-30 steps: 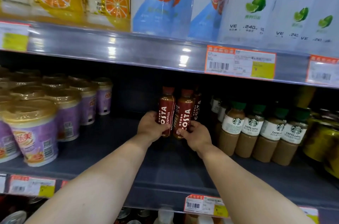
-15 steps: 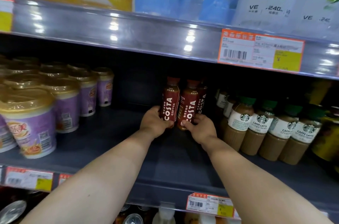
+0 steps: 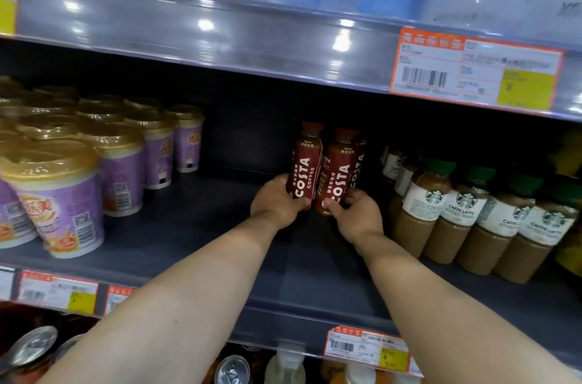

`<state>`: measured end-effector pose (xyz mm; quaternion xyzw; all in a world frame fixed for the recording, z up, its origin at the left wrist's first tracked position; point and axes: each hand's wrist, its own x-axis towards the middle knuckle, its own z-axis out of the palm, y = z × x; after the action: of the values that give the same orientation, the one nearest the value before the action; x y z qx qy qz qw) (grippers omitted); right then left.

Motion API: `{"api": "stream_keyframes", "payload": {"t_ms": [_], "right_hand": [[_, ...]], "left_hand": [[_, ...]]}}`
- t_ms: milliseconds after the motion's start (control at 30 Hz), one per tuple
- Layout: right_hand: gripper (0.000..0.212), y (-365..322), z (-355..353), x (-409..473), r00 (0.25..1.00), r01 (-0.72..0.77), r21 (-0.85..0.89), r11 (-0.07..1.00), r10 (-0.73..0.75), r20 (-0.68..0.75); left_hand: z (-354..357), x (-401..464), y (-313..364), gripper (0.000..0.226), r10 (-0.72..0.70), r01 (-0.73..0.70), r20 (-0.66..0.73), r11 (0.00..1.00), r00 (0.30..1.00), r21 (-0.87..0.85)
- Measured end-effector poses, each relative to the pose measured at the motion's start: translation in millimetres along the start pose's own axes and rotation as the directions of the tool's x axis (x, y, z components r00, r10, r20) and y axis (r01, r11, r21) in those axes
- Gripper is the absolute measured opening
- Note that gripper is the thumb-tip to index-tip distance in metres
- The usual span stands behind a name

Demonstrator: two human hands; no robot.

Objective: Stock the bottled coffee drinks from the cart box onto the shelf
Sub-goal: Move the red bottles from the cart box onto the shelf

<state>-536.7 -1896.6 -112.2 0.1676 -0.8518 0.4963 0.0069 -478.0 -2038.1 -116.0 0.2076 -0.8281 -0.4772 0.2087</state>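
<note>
1. Dark grey store shelf (image 3: 176, 226) runs across the view, with a second shelf edge (image 3: 220, 37) above it carrying an orange price tag (image 3: 475, 68); packs of juice stand blurred on that upper level.
2. Both bare arms reach in to the back of the shelf; the left hand (image 3: 274, 204) is wrapped around the lower part of one red Costa coffee bottle (image 3: 307, 163), fingers closed on it; the bottle stands upright, its cap well above the knuckles.
3. Right hand (image 3: 356, 210) grips the base of a second Costa bottle (image 3: 338, 169), thumb across the front and fingers curled behind; this bottle touches the first; a third Costa bottle (image 3: 359, 163) shows just behind it.
4. Off past the right fingers stands a row of Starbucks latte bottles (image 3: 456, 213), near but apart.
5. Well to the left of the left fingers, purple milk-tea cups (image 3: 63, 204) with gold lids fill that end.
</note>
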Motion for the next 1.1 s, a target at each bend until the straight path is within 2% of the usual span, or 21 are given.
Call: {"api": "stream_keyframes", "payload": {"t_ms": [167,667,933,1100], "right_hand": [[0.050,-0.9,-0.4,2.5,1.000,0.001,-0.037,0.999,-0.002,-0.027],[0.044,5.8,2.0,6.4,0.995,-0.040,-0.144,0.989,0.027,-0.097],[0.045,3.7,2.2,1.9,0.993,-0.077,-0.132,0.988,0.065,-0.098],[0.045,-3.0,-11.5,-18.5,0.993,-0.098,-0.106,0.990,0.090,-0.074]], "left_hand": [[1.5,-0.1,0.7,0.052,0.005,-0.002,-0.032,0.996,0.999,0.087],[5.1,-2.1,0.8,0.059,0.028,-0.024,-0.025,0.986,0.999,0.168],[6.1,-1.2,-0.4,0.055,0.031,-0.028,-0.008,0.967,0.999,0.253],[3.5,-18.2,8.6,0.061,0.015,-0.023,0.031,0.963,0.999,0.268]]}}
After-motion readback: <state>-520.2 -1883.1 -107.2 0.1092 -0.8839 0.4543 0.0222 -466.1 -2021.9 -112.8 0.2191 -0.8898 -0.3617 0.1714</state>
